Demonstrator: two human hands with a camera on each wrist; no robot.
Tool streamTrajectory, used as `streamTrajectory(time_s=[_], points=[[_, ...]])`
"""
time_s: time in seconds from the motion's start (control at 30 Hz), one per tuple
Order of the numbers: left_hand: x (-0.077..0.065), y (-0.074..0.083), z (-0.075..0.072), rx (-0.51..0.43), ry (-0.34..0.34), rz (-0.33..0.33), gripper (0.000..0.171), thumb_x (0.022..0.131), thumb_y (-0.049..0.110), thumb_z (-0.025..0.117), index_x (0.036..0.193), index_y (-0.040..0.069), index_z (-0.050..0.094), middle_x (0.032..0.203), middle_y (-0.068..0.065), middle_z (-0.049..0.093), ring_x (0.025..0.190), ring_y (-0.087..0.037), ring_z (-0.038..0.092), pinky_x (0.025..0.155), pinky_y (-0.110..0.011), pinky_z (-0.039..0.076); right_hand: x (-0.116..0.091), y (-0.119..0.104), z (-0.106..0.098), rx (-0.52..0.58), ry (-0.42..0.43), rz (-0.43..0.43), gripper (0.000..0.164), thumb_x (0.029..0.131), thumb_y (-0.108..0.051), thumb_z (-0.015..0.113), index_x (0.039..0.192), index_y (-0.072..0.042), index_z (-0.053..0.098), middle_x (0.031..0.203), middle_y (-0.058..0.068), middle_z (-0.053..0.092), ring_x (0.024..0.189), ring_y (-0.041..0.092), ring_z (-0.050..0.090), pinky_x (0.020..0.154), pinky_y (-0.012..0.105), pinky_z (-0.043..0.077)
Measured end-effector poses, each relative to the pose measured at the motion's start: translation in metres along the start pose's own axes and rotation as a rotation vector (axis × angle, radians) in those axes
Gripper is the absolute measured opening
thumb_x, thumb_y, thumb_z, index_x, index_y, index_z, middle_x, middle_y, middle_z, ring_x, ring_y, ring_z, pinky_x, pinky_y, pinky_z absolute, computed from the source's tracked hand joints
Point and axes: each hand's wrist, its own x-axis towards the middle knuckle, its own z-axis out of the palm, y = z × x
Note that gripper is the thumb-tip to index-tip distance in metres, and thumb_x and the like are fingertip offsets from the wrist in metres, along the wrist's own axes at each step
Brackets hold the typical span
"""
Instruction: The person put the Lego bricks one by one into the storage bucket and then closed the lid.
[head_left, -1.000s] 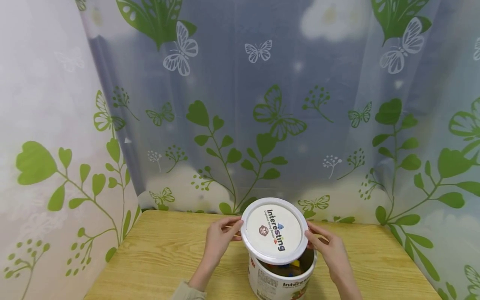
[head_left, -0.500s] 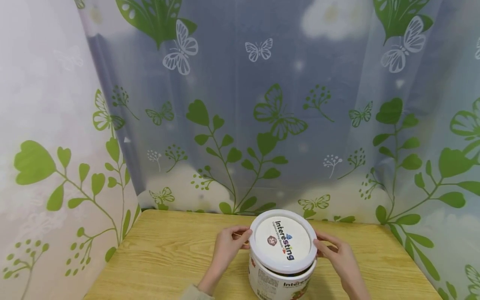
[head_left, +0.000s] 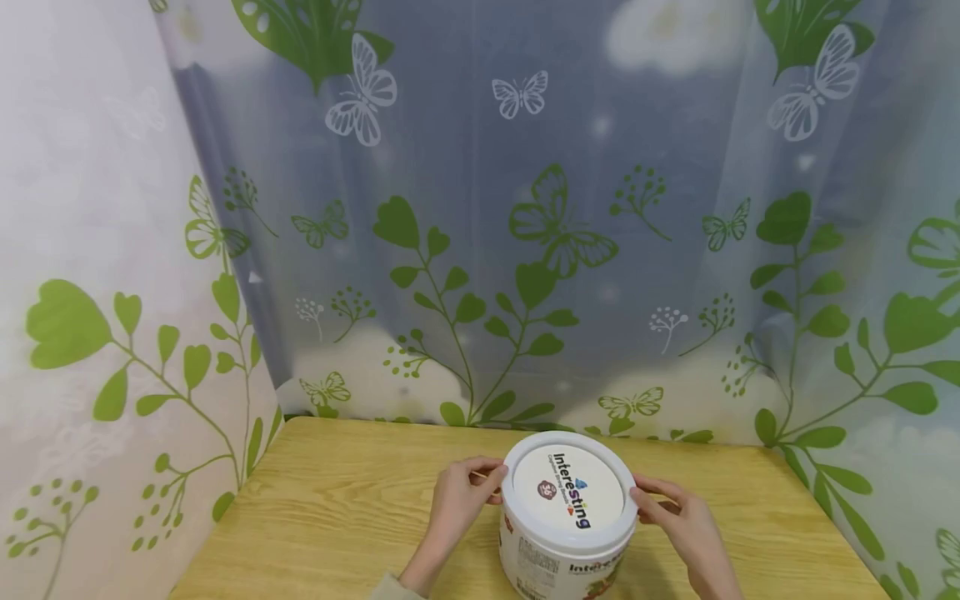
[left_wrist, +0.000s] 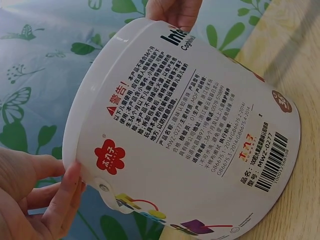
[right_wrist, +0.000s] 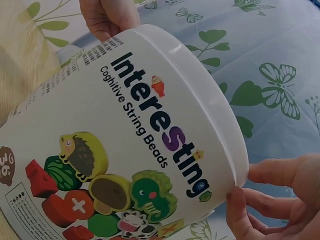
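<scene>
A white round bucket point(head_left: 558, 567) printed with "Interesting Cognitive String Beads" stands upright on the table. Its white lid point(head_left: 566, 492) sits over the mouth, hiding the inside. My left hand point(head_left: 463, 500) pinches the lid's rim on the left side, thumb and fingers at the edge. On the opposite side my right hand point(head_left: 678, 525) pinches the rim the same way. In the left wrist view, the left fingers point(left_wrist: 62, 200) lie right at the lid's edge above a small handle fitting. The right wrist view has the right thumb and fingers point(right_wrist: 272, 172) at the rim.
The wooden table point(head_left: 360, 492) spreads out to both sides of the bucket. Behind it hangs a blue-grey curtain point(head_left: 450, 150) with green leaves and butterflies, and a pale patterned curtain point(head_left: 90, 208) closes off the left side.
The lid has come down from a tilted position above the bucket onto its mouth, covering the coloured pieces that showed inside. Both hands moved down and slightly right with it.
</scene>
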Motion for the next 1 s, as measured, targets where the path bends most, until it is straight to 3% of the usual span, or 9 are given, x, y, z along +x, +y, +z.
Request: streamTrajectory(time_s=[0.2, 0.43, 0.7, 1.0], points=[[-0.004, -0.003, -0.001, -0.003, 0.009, 0.011, 0.024, 0.095, 0.016, 0.072, 0.107, -0.005, 0.075, 0.091, -0.014, 0.074, 0.066, -0.016, 0.071, 0.060, -0.023, 0.061, 0.001, 0.006, 0.002, 0.025, -0.017, 0.020, 0.052, 0.097, -0.028, 0.070, 0.137, 0.005, 0.059, 0.129, 0.016, 0.066, 0.088, 0.013, 0.068, 0.080, 0.027, 0.056], [-0.007, -0.003, -0.004, -0.033, 0.008, 0.019, 0.023, 0.095, 0.014, 0.073, 0.107, -0.005, 0.074, 0.095, -0.015, 0.072, 0.075, -0.019, 0.070, 0.062, -0.022, 0.061, -0.001, 0.011, 0.005, 0.055, -0.030, 0.033, 0.053, 0.096, -0.027, 0.072, 0.137, 0.005, 0.060, 0.129, 0.016, 0.066, 0.088, 0.014, 0.068, 0.078, 0.028, 0.058], [-0.004, -0.015, -0.001, -0.036, -0.017, 0.039, 0.021, 0.095, 0.011, 0.072, 0.107, -0.006, 0.074, 0.097, -0.016, 0.072, 0.081, -0.022, 0.070, 0.065, -0.024, 0.061, -0.002, 0.016, 0.004, 0.022, -0.021, 0.025, 0.056, 0.096, -0.031, 0.072, 0.137, 0.005, 0.059, 0.124, 0.015, 0.067, 0.086, 0.014, 0.069, 0.079, 0.029, 0.058], [-0.006, -0.019, 0.002, 0.050, 0.007, 0.049, 0.021, 0.096, 0.016, 0.072, 0.107, -0.001, 0.076, 0.093, -0.008, 0.073, 0.081, -0.012, 0.067, 0.065, -0.021, 0.060, -0.003, 0.016, 0.004, -0.042, -0.010, -0.003, 0.055, 0.095, -0.032, 0.072, 0.136, 0.004, 0.061, 0.126, 0.019, 0.068, 0.086, 0.016, 0.069, 0.081, 0.036, 0.059]])
